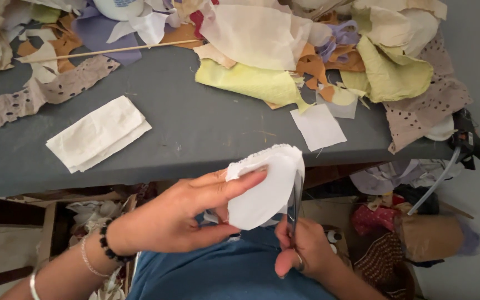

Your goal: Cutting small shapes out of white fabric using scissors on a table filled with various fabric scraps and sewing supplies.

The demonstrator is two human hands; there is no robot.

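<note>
My left hand point(187, 214) pinches a small piece of white fabric point(265, 191) between thumb and fingers, just below the table's front edge. The piece has a rounded lower edge and a frayed top. My right hand point(304, 247) grips a pair of metal scissors point(294, 197), whose blades point up along the right edge of the white piece. Both hands are over my lap, above blue cloth.
A grey table point(195, 128) holds a folded white cloth point(98, 133), a small white square point(319, 128), a yellow scrap point(251, 83), a thin wooden stick point(106, 51) and several heaped fabric scraps at the back. A glue gun point(470, 141) hangs at the right edge. Bags and boxes sit below.
</note>
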